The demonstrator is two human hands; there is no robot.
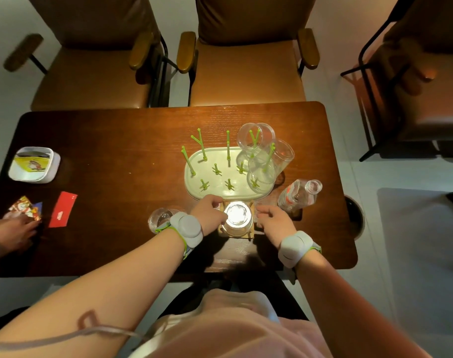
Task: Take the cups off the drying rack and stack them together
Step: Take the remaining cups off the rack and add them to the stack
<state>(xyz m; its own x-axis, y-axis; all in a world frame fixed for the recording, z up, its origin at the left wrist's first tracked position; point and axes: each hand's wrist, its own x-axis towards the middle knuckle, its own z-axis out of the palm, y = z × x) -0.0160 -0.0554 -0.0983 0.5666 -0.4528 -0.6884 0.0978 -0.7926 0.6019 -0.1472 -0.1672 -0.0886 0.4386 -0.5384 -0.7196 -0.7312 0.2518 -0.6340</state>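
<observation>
A pale green drying rack (194,177) with green pegs stands mid-table. Clear plastic cups hang upside down on its right pegs: one at the back (255,139), one tilted in front of it (282,155), and a third (261,177) lower down. In front of the rack another clear cup (238,218) sits upside down on a small wooden stand (235,235). My left hand (210,213) grips this cup's left side with thumb and curled fingers. My right hand (270,219) is at its right side, fingers apart and just reaching the stand. One more clear cup (159,218) stands left of my left wrist.
A clear plastic bottle without a cap (300,195) stands right of the wooden stand. At the table's left are a white box (34,165), a red card (63,209), snack packets (24,208) and another person's hand (11,233). Chairs line the far side.
</observation>
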